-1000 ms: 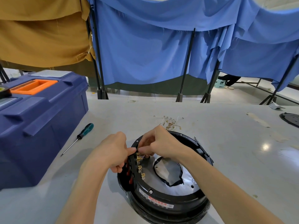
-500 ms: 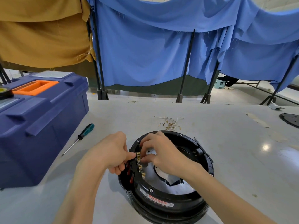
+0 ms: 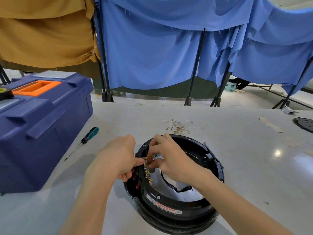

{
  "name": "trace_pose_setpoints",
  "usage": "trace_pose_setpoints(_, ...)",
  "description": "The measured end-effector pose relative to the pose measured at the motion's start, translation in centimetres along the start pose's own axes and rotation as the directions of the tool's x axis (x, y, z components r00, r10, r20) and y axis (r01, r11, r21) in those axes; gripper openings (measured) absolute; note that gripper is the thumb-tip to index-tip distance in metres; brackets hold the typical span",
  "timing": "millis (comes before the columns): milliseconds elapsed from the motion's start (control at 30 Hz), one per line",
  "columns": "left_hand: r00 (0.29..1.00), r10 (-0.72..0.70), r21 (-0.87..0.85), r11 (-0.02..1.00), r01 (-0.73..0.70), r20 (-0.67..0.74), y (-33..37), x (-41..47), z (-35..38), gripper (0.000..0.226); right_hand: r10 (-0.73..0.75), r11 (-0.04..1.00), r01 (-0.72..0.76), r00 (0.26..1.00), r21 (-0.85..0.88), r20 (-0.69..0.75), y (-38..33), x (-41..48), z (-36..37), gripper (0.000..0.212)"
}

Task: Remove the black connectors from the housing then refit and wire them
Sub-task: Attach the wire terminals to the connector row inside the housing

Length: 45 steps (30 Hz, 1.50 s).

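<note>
A round black housing (image 3: pixel 199 212) with a silver inner plate lies on the grey table in front of me. On its left rim sits a black connector strip (image 3: pixel 147 173) with a row of brass terminals. My left hand (image 3: pixel 116 158) has curled fingers against the rim's outside, its thumb pressing the strip's top end. My right hand (image 3: pixel 169 160) reaches over the rim from inside and pinches the top brass terminals between thumb and fingertips. The strip's upper end is hidden by my fingers.
A large blue toolbox (image 3: pixel 39 126) with an orange handle stands at the left. A teal-handled screwdriver (image 3: pixel 81 143) lies beside it. A small pile of loose wires with brass lugs (image 3: pixel 177 127) lies behind the housing. A black disc (image 3: pixel 304 124) sits at the far right edge.
My right hand has slid down and inward along the strip, from above the rim to its top terminals. My left hand has stayed at the rim's outside.
</note>
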<state>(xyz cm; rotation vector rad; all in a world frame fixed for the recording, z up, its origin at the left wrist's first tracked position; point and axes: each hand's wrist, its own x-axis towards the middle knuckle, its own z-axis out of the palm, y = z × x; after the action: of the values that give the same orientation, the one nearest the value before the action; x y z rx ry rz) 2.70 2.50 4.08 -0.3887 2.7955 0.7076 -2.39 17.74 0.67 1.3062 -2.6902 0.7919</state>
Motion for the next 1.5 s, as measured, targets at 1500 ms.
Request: trace_pose_setpoints(1500, 0.998, 0.036, -0.135, 0.990, -0.030, 0.043, -0.4, -0.1, -0.1, 0.044, -0.002, 0.986, -0.004, 0.999, -0.169, -0.037, -1.5, 0.2, 1.1, 0.005)
